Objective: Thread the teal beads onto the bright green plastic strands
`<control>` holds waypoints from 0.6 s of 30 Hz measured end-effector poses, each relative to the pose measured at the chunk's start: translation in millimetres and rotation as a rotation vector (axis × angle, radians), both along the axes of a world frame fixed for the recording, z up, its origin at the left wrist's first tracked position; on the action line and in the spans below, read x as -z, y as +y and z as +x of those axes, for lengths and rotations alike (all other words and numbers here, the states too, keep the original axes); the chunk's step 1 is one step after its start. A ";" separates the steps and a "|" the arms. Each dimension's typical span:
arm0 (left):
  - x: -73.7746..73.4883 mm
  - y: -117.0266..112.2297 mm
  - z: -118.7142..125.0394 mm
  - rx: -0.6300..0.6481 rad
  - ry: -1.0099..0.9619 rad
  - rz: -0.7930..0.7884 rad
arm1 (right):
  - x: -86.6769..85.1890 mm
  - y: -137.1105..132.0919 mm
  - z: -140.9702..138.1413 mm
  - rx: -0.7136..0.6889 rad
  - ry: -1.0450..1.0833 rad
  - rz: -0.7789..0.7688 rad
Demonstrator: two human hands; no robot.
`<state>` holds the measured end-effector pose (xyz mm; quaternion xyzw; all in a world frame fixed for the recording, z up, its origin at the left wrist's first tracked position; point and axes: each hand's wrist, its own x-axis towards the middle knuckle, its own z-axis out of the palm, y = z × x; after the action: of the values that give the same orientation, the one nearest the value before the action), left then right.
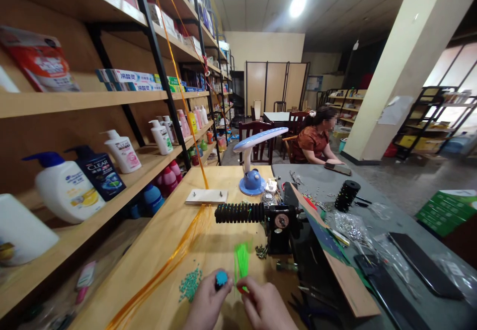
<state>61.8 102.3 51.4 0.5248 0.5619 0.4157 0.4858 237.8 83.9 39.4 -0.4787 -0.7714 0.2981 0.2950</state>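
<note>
Near the table's front edge, my left hand (206, 302) is closed around a small dark cylinder with a bright blue top (221, 277). Close beside it on the right, my right hand (266, 304) has thumb and fingers pinched together, with a small red bit (244, 288) showing at the fingertips. What else the pinch holds is too small to make out. Just beyond the fingertips lies a bundle of bright green strands (242, 258). Small teal pieces (191, 283) are scattered left of my left hand.
Orange strands (175, 253) run under a bolted clamp plate (206, 196). A black ribbed roller (240, 213) on a machine (280, 225) lies ahead, with a blue lamp (253, 181) behind. Pliers (311, 311) lie right. A person (313, 141) sits at the far side.
</note>
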 end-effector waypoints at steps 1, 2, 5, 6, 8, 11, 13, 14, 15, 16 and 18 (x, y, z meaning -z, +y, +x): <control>-1.3 -2.2 2.1 -0.003 0.053 0.028 | -1.7 -0.6 -1.2 0.018 -0.033 -0.009; -0.6 -4.5 4.2 -0.013 0.093 0.046 | -2.1 -1.1 -3.0 0.038 -0.066 -0.024; 8.2 -9.3 9.2 -0.021 0.067 0.036 | 5.3 -1.4 -9.6 0.102 -0.091 -0.063; 10.9 -9.8 9.8 -0.032 0.007 0.009 | 9.7 -1.1 -11.3 0.117 -0.057 -0.070; 12.9 -8.8 9.2 -0.058 -0.130 -0.078 | 18.3 -0.5 -12.6 0.117 0.072 -0.104; 7.2 -4.0 4.9 -0.021 -0.237 -0.237 | 21.4 -0.4 -8.0 0.055 0.200 -0.149; 1.2 -0.2 1.8 0.055 -0.223 -0.281 | 13.3 -1.5 -1.3 0.030 0.162 -0.106; -1.5 1.5 0.6 0.090 -0.200 -0.271 | 6.7 -2.3 2.4 0.020 0.122 -0.072; -3.8 2.9 -0.2 0.115 -0.170 -0.238 | -0.8 -3.1 5.9 0.003 0.091 -0.053; -5.6 4.1 -0.7 0.131 -0.131 -0.189 | -8.3 -3.8 8.9 -0.020 0.070 -0.050; -7.7 5.6 -0.8 0.146 -0.025 -0.079 | -20.7 -4.5 12.6 -0.056 0.031 -0.050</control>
<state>61.0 107.9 59.0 0.5398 0.5320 0.3633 0.5419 250.4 79.4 60.0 -0.4594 -0.7720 0.3331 0.2865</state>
